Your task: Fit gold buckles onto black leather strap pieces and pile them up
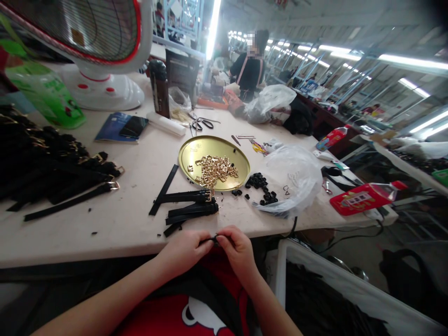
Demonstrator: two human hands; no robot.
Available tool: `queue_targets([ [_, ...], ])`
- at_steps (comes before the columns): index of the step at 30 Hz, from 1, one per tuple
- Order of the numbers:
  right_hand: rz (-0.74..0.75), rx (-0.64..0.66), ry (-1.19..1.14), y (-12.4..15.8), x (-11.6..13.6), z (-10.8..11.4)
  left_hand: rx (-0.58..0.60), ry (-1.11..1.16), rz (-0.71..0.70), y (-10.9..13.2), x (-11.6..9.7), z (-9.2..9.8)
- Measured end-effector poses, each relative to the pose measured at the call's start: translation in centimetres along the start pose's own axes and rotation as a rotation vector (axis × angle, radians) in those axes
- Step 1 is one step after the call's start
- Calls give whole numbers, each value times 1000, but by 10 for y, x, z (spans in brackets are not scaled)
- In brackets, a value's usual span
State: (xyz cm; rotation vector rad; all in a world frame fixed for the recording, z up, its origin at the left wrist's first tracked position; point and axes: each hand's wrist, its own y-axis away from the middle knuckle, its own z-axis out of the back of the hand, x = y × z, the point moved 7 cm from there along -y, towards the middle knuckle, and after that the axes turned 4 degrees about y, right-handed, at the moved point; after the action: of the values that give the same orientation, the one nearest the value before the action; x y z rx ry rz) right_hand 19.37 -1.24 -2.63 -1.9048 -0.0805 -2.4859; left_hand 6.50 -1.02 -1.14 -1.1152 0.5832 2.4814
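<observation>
At the table's front edge, my left hand [187, 246] pinches a thin black strap [209, 240], most of it hidden by the fingers. My right hand [238, 248] is closed on the other end of the same strap, the two hands nearly touching. Just beyond them lie several black straps [191, 210], some with gold buckles at their right ends. Behind these, a round gold tray [187, 154] bears a heap of gold buckles [217, 170]. Small black loops [269, 197] are scattered to the tray's right, partly in a clear plastic bag [297, 172].
A large pile of buckled black straps [59, 172] covers the left side, near a white fan [101, 91]. Scissors [203, 122], a dark bottle [159, 88] and a red bottle [366, 198] stand or lie around. A white bin [282, 266] with black material sits below right. A person [248, 70] is farther back.
</observation>
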Motion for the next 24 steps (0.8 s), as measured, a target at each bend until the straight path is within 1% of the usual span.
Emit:
queue_targets([
  [1,-8,2,-10,1,0,0,-13,10,6,-1,0,-1],
  [4,-164,28,-175,4,-12,-5,-66,34,31,-2,0,-3],
  [5,-201,16,-220,5,-16,-6,-75,49,29,-2,-1,-4],
  [8,-233,-51,-252,8,-22,-4,-48,83,-25,0,-7,-9],
  [10,-264,-58,-302,10,-27,-6,-38,76,-46,2,-10,-10],
  [14,-349,-69,-575,11,-34,-15,-101,33,18,0,-6,-9],
  [16,-371,-81,-673,10,-36,-18,-113,25,38,-2,-3,-10],
  [18,-399,-65,-755,10,-37,-23,-117,9,42,-4,0,-12],
  [21,-432,-49,-848,10,-40,-30,-132,-29,56,-6,5,-13],
  [24,-455,-31,-867,12,-42,-35,-119,-31,80,-6,9,-16],
])
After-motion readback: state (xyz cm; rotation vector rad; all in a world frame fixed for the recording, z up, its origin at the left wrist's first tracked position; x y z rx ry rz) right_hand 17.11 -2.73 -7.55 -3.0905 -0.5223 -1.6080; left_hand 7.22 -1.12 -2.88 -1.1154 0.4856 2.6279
